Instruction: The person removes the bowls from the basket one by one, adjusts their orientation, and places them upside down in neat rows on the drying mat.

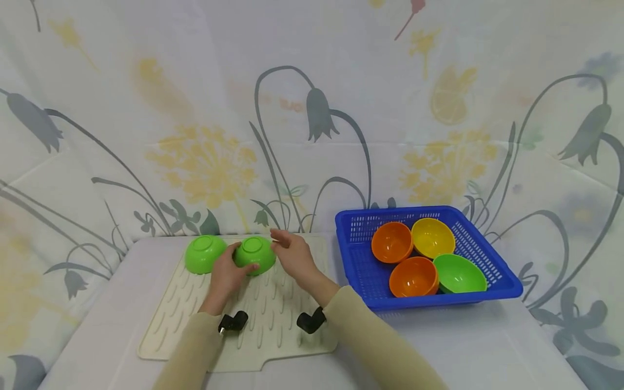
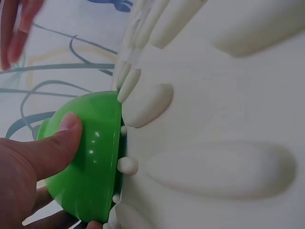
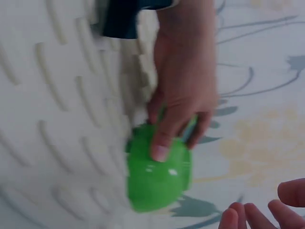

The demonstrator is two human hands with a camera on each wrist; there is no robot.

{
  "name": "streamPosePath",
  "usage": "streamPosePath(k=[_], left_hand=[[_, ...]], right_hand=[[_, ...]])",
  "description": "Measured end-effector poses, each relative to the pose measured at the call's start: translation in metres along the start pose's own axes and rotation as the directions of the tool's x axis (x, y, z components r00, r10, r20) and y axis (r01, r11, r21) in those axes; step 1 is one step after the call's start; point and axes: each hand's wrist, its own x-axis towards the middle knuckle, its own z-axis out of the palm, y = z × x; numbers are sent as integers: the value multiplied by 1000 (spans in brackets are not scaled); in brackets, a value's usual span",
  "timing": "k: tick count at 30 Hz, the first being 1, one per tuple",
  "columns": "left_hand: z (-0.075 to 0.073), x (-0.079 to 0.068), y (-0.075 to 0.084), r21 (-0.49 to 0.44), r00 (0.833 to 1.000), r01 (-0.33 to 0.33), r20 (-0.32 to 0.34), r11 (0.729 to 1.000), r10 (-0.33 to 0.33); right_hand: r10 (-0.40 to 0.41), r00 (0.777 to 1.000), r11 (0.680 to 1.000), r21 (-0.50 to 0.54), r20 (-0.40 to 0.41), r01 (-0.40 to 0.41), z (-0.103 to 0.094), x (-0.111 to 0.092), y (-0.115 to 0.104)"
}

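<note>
My left hand [image 1: 227, 279] grips a green bowl [image 1: 255, 252] that sits upside down on the cream ridged drying mat [image 1: 287, 336]. In the left wrist view the thumb presses the bowl's outer wall [image 2: 97, 143], and its rim lies against the mat's ridges. My right hand [image 1: 296, 259] is just right of this bowl, fingers loosely extended with nothing in them. The right wrist view shows a gap between those fingers [image 3: 252, 217] and the bowl. Another green bowl [image 1: 203, 253] stands upside down to the left, near the mat's back edge.
On the right stands a blue plastic basket [image 1: 352, 265]. Inside it are two orange bowls [image 1: 391, 242], a yellow bowl [image 1: 433, 238] and a green bowl [image 1: 460, 274]. A floral cloth [image 1: 292, 162] hangs behind the white-covered table [image 1: 439, 336].
</note>
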Motion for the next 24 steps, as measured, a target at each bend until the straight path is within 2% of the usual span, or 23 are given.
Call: streamPosePath(k=[7,13,18,24], left_hand=[[-1,1,-5,-6,1000,-10,-12,1000,10],[-1,1,-5,-7,1000,-16,-15,1000,16],[0,-1,-3,-8,1000,-18,-12,1000,18],[2,-1,-2,7,1000,-21,-16,1000,21]], right_hand=[[-137,990,983,-130,-27,132,-36,2,-46],[-138,990,959,-252,-22,128,-80,13,-68],[-108,994,946,-310,-34,92,-124,22,-65],[-40,996,931,-364,-85,6,-180,22,-41]])
